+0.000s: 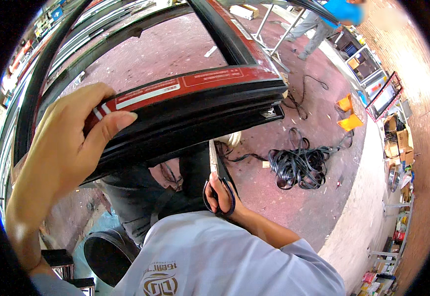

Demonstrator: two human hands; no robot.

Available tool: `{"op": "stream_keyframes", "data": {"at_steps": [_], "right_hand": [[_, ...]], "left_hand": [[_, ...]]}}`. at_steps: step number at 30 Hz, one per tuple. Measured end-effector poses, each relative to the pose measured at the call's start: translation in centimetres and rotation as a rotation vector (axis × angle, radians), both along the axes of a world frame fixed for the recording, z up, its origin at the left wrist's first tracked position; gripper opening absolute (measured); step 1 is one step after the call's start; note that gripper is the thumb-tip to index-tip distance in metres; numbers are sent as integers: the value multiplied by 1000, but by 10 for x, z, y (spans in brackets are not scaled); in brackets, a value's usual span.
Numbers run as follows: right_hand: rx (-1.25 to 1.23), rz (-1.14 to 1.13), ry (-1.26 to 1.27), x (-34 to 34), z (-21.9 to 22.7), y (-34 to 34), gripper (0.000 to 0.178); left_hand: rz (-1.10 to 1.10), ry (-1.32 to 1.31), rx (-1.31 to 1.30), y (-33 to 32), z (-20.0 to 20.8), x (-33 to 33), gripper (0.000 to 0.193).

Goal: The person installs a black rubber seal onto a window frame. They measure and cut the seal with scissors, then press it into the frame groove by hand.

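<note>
A black window-like frame (200,111) with red film on its face lies across the view in front of me. My left hand (69,140) is wrapped over its near bar, thumb on the red film and fingers over the far side. Below the frame's right corner, my right hand (219,195) holds a pair of scissors (213,160) by its dark loops. The blades point up toward the frame's underside and look closed; I cannot tell whether the tips touch it. A dark strip (247,157) runs from near the blades across the floor.
A tangled heap of black strip (298,165) lies on the reddish floor at right, near an orange-yellow folded piece (349,116). Cardboard boxes (402,140) line the right wall. A person in blue (318,29) stands far right. A black round container (107,256) sits lower left.
</note>
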State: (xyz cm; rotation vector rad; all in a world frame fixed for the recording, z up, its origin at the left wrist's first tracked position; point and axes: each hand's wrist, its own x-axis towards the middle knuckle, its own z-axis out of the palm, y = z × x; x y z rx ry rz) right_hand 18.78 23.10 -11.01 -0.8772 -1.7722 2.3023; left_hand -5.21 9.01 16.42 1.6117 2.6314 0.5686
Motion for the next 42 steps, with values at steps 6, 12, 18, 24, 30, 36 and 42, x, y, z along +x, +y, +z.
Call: {"op": "stream_keyframes", "data": {"at_steps": [6, 12, 18, 24, 30, 36, 42], "right_hand": [[-3, -8, 59, 9, -17, -1, 67], [-77, -40, 40, 3, -15, -7, 69], [-57, -30, 50, 1, -3, -11, 67], [-116, -30, 69, 1, -13, -12, 66], [-177, -63, 102, -1, -16, -14, 66], [-147, -96, 121, 2, -23, -13, 61], [-157, -42, 143, -2, -23, -13, 62]], "left_hand": [[-98, -12, -2, -16, 1, -18, 41], [-101, 157, 55, -22, -8, -15, 35], [-148, 10, -8, -35, 1, -28, 39], [-128, 106, -33, -51, -1, -35, 44], [-104, 170, 11, -53, -7, -34, 47], [-113, 43, 2, -74, 1, -45, 45], [-67, 134, 37, -76, -9, -41, 43]]}}
